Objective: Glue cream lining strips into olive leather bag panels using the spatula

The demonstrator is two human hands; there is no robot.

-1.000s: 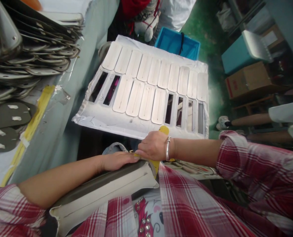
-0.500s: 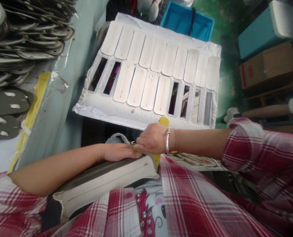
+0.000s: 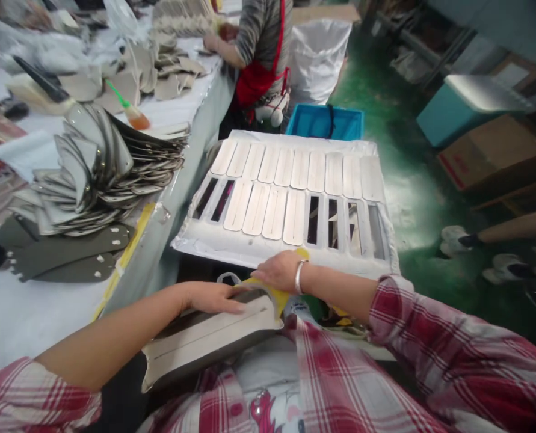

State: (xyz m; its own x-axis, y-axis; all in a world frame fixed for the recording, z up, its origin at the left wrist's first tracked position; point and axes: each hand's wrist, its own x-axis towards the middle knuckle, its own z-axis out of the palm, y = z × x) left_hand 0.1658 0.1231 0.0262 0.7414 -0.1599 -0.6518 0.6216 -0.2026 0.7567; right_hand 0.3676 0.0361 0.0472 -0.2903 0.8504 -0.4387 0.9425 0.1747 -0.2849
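Across my lap lies a dark grey folded panel with a long cream strip (image 3: 213, 334), curled at both ends and marked with a thin lengthwise line. My left hand (image 3: 211, 297) grips its far edge, the thumb lying over the strip and the other fingers partly hidden behind. At the panel's right end, my right hand (image 3: 279, 270), with a bracelet at the wrist, is closed round a flat yellow piece (image 3: 280, 299). This yellow piece shows above and below the fist and touches the panel's end; its exact kind is unclear.
Ahead stands a white-covered board (image 3: 213, 237) with slots and rows of cream strips (image 3: 274, 210). On the left table are stacked grey panels (image 3: 91, 174) and a glue bottle (image 3: 136, 117). Beyond are a blue crate (image 3: 324, 123), a co-worker (image 3: 263, 54) and a cardboard box (image 3: 497, 150).
My view has tilted up, showing more of the table and the co-worker. My left thumb now lies over the cream strip. My right hand still holds the yellow piece at the panel's end.
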